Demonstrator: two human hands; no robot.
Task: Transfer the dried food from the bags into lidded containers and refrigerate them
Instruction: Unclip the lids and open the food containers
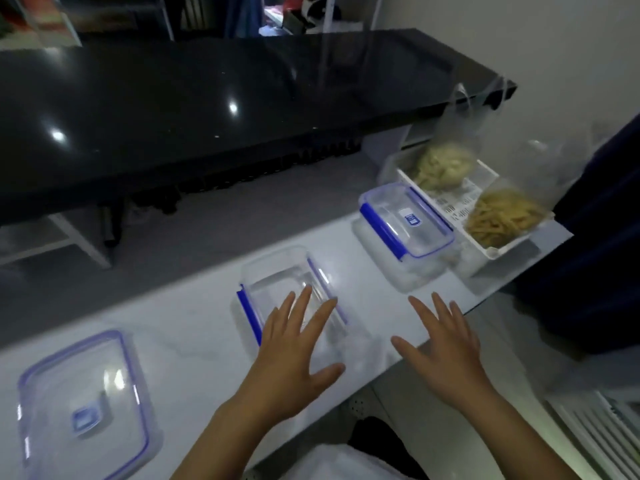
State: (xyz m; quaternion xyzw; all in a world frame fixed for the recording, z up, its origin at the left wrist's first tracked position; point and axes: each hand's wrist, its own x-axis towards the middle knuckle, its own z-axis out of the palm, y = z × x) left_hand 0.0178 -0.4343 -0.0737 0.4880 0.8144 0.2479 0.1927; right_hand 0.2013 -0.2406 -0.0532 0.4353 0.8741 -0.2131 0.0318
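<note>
A pale worktop [180, 327] runs below a glossy black counter [207, 109]. Both hands are spread flat with straight fingers, gripping nothing. The left hand [294, 355] hovers over the near end of an open clear container [277, 282] with blue clips. The right hand [440, 348] is just beside it, at the worktop's edge. A loose lid [83, 400] lies well to the left. A lidded container [405, 226] sits ahead of the right hand, beside a white tray [498, 249] holding two bags of dried food [502, 216].

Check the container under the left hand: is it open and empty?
Open and empty. The container has no lid on it and its clear base shows nothing inside; a loose lid lies farther left on the counter.
</note>
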